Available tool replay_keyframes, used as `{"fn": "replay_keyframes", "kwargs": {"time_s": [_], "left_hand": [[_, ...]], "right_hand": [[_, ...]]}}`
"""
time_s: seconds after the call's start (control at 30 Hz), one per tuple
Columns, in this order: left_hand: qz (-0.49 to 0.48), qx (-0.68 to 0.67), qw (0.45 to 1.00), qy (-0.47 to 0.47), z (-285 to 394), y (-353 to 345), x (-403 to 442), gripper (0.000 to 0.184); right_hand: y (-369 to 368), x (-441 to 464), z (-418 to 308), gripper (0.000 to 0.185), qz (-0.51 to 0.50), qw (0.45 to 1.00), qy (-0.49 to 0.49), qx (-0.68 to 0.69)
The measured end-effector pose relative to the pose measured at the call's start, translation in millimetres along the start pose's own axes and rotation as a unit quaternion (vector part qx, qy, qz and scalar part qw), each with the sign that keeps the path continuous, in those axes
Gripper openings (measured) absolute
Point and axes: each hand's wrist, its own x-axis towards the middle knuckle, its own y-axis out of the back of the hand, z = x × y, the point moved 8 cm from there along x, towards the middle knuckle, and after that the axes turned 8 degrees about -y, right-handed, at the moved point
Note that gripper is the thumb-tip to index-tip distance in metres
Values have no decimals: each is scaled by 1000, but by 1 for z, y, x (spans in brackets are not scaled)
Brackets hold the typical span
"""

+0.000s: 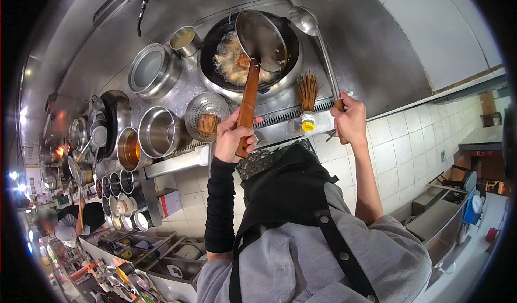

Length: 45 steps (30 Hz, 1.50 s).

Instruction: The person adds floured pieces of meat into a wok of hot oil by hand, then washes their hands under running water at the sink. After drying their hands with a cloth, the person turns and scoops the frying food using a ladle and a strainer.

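Observation:
My left hand (234,134) is closed round the flat wooden handle of a round mesh strainer (264,36). The strainer's head is over the right part of a black wok (207,61), where pale oil bubbles round a browned piece of food (243,61). In my right hand (350,119) is the wooden grip of a long metal ladle (325,50), whose bowl points away from me, right of the wok. A bamboo brush (307,90) lies between my hands, beside a yellow-capped container (307,125). Left of the wok, a perforated bowl (197,105) holds another browned piece (208,122).
Metal pots (156,131) and a small cup of liquid (185,40) stand left of the wok. Several seasoning containers (121,190) sit lower left. Another person (70,225) is at the far left. A steel wall (377,50) rises behind the stove.

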Motion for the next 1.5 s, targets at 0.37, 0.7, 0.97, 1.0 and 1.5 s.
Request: {"fn": "replay_keyframes", "kwargs": {"time_s": [0.37, 0.7, 0.97, 1.0, 1.5], "left_hand": [[-67, -231, 970, -36, 22, -32, 16, 60], [130, 80, 958, -245, 140, 15, 101, 73], [223, 51, 950, -211, 126, 88, -56, 73], [225, 46, 950, -210, 121, 88, -66, 74], [163, -137, 955, -205, 45, 43, -74, 75]], "right_hand": [[17, 7, -61, 57, 117, 967, 160, -161], [-22, 55, -139, 50, 179, 923, 307, -146], [-7, 10, -60, 54, 52, 982, 115, -140], [-15, 14, -51, 56, 53, 982, 129, -127], [-79, 6, -17, 8, -169, 981, -71, 61]]}}
